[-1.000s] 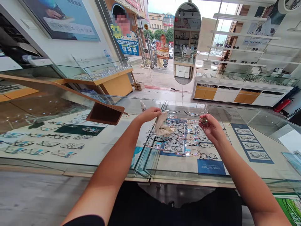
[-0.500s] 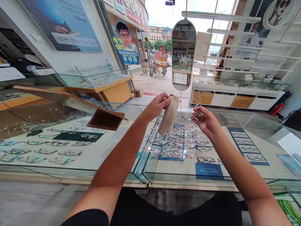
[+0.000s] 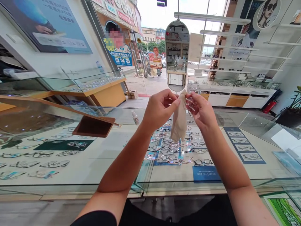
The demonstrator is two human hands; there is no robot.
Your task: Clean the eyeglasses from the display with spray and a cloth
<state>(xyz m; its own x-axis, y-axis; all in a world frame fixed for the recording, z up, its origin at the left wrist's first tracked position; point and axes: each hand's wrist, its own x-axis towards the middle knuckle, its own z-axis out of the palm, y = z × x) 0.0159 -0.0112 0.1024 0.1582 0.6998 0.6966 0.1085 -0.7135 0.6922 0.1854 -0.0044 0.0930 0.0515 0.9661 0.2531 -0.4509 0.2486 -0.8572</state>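
Observation:
Above the glass display case, my left hand (image 3: 162,106) pinches a beige cleaning cloth (image 3: 179,121) by its upper end, and the rest of it hangs down. Close on its right, my right hand (image 3: 201,110) grips a pair of glasses (image 3: 190,103) with thin frames. The cloth touches the glasses at the fingertips, and the fingers partly hide the frame. Under both hands, several rows of eyeglasses (image 3: 170,157) lie inside the case.
A small white spray bottle (image 3: 134,117) stands on the glass top at left. A tilted brown-framed mirror (image 3: 94,125) rests further left. An oval mirror (image 3: 177,56) rises behind my hands. A blue card (image 3: 207,174) and a blue tray of frames (image 3: 244,146) lie in the case.
My hands have come together, bringing the cloth against the glasses. My left hand moved right with the cloth, and the view has turned slightly to the right.

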